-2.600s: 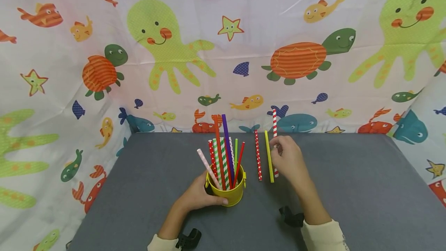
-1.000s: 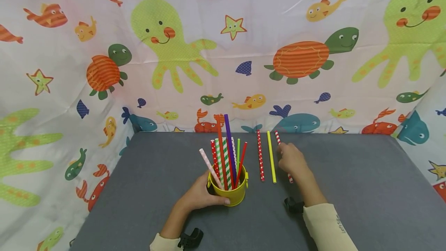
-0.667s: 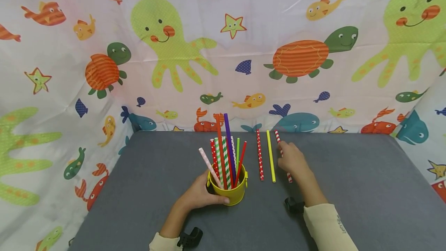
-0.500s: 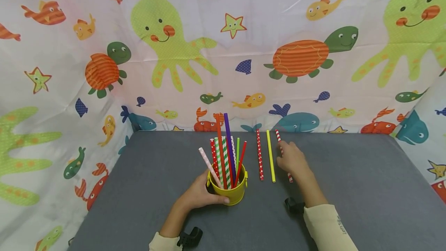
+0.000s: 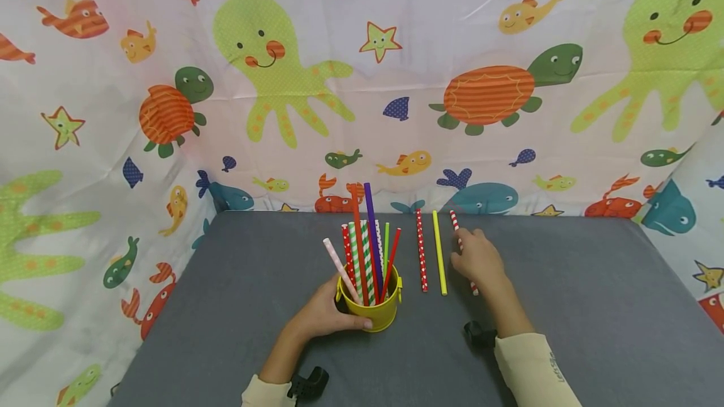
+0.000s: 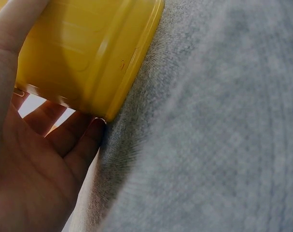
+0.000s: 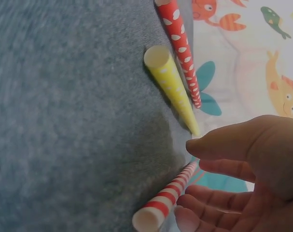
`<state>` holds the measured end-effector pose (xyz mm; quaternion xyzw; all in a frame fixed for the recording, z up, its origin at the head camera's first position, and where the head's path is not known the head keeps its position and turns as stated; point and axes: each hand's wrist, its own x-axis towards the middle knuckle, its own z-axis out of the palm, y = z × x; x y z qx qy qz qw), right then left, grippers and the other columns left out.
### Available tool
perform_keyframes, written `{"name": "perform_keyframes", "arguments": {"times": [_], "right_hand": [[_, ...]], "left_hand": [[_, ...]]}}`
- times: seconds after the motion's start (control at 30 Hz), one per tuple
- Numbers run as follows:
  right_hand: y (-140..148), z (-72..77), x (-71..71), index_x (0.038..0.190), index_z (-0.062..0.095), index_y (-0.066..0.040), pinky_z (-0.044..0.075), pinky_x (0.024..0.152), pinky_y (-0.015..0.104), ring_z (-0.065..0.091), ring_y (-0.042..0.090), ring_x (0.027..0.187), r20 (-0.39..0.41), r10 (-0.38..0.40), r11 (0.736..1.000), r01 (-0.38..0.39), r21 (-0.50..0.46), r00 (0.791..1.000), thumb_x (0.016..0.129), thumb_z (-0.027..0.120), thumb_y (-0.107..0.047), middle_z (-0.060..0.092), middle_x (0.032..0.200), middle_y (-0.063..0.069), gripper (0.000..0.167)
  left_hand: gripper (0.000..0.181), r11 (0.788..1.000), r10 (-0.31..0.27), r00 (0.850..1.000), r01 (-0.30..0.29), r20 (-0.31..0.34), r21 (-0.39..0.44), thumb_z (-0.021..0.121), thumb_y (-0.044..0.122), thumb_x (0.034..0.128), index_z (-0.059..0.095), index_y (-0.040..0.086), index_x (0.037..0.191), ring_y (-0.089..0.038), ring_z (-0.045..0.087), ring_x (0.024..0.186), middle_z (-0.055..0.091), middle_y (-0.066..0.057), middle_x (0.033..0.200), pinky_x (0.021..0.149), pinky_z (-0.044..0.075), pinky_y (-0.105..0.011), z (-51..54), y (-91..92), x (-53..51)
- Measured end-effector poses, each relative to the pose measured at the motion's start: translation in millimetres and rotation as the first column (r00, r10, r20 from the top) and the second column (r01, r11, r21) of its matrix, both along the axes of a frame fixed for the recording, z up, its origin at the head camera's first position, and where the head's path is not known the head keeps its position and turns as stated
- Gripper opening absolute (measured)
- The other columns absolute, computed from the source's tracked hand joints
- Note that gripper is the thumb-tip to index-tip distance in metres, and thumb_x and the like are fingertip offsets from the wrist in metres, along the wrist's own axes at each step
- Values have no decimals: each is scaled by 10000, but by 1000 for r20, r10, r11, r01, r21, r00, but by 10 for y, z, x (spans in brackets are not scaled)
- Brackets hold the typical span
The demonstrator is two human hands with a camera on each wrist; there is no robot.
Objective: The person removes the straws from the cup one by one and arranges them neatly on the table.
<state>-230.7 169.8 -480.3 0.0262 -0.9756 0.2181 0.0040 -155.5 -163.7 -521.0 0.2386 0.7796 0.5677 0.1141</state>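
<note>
My left hand point(image 5: 322, 316) grips a small yellow bucket point(image 5: 380, 319) from its left side, thumb across the front; the left wrist view shows fingers behind the bucket wall point(image 6: 78, 53). Several paper straws point(image 5: 362, 262) stand in it. On the table, my right hand point(image 5: 479, 262) is over a red-and-white striped straw point(image 5: 455, 220), hiding its middle. In the right wrist view the thumb is clear of this striped straw point(image 7: 168, 195), and loosely bent fingers lie beside it. Left of it lie a yellow straw point(image 5: 439, 253) and a red dotted straw point(image 5: 421, 250).
The grey tabletop point(image 5: 243, 275) ends at a hanging cloth point(image 5: 339, 112) with printed sea animals behind and at both sides. Black wrist cameras point(image 5: 309, 384) are worn on both wrists.
The striped straw has gone from raised in my right hand to lying right of the yellow straw. It has since shifted slightly right with the hand. My left hand stays on the bucket.
</note>
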Motion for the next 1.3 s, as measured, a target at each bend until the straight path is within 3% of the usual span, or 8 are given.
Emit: {"name": "perform_keyframes", "arguments": {"times": [0.33, 0.53, 0.7, 0.83, 0.87, 1.03, 1.13, 1.3], "right_hand": [[-154, 249, 111, 1303, 600, 9, 470, 884, 604, 576, 410, 1008, -36, 42, 997, -45, -69, 998, 921, 660, -148, 539, 1217, 269, 417], [-274, 505, 244, 1267, 638, -12, 473, 895, 603, 582, 413, 1078, -163, 97, 983, -120, -139, 982, 929, 678, -145, 568, 1232, 230, 365], [-416, 786, 382, 1245, 666, -44, 529, 774, 499, 600, 306, 901, -213, 123, 970, -163, -183, 969, 939, 666, -142, 639, 1160, 152, 321], [-567, 994, 511, 1207, 689, -69, 513, 640, 373, 579, 204, 770, -253, 146, 942, -212, -259, 956, 944, 661, -127, 689, 1056, 82, 271], [-610, 1033, 538, 1193, 695, -67, 501, 617, 351, 571, 191, 743, -276, 160, 931, -237, -276, 948, 939, 671, -114, 696, 1024, 69, 260], [-846, 1162, 628, 1181, 701, -75, 511, 585, 327, 576, 162, 676, -369, 261, 868, -384, -314, 892, 928, 693, -96, 690, 893, 12, 254], [-993, 1195, 641, 1240, 672, -86, 504, 548, 296, 553, 128, 644, -352, 326, 848, -436, -301, 877, 935, 684, -116, 663, 833, -24, 306], [-1188, 1187, 647, 1379, 573, -112, 488, 500, 257, 517, 81, 568, -272, 407, 843, -473, -256, 872, 941, 689, -166, 642, 798, -50, 456]], "left_hand": [[902, 1000, -5, 1000, 5, -16, 2, 906, 285, 764, 378, 296, 1496, -146, 583, 1183, 604, 98, 1323, 1029, 443, -357, -5, -2, -3], [906, 1000, -13, 1000, 14, -20, 27, 910, 254, 761, 382, 278, 1497, -155, 587, 1181, 603, 87, 1328, 1024, 449, -351, -6, 7, 3], [905, 1000, -6, 1000, 7, -18, 26, 912, 240, 757, 391, 232, 1497, -157, 592, 1169, 611, 66, 1317, 1016, 454, -349, 61, 14, 23], [890, 1000, -3, 1000, 3, -18, 14, 910, 270, 760, 396, 264, 1487, -154, 592, 1163, 612, 89, 1306, 1020, 451, -352, 33, 0, 11], [888, 1000, -2, 1000, 2, -22, 9, 909, 280, 760, 394, 282, 1484, -155, 591, 1162, 610, 94, 1305, 1020, 450, -353, -11, -9, -6], [883, 1000, 1, 1000, -1, -29, 0, 909, 283, 761, 395, 281, 1479, -152, 590, 1160, 609, 97, 1301, 1026, 446, -353, 4, -10, -4], [887, 1000, -4, 1000, 4, -31, -3, 905, 282, 765, 388, 272, 1486, -150, 589, 1171, 606, 97, 1309, 1032, 442, -352, 5, -8, -5], [902, 1000, -11, 1000, 11, -24, -11, 902, 281, 769, 378, 241, 1501, -144, 592, 1174, 605, 106, 1316, 1037, 441, -347, 10, -3, -7]]}}
